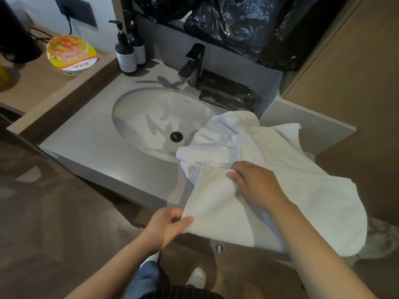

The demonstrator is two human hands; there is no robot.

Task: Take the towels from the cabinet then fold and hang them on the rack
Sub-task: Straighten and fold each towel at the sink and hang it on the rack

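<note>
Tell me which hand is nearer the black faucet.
Right. The right hand holds the towel on the counter, in front of the faucet; the left hand grips the towel's corner beyond the counter's front edge.

A rumpled white towel (265, 175) sprawls across the counter's right end, perhaps half-folded.

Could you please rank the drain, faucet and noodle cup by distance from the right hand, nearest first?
1. Drain, up-left of the right hand.
2. Faucet, farther back.
3. Noodle cup, far left.
</note>
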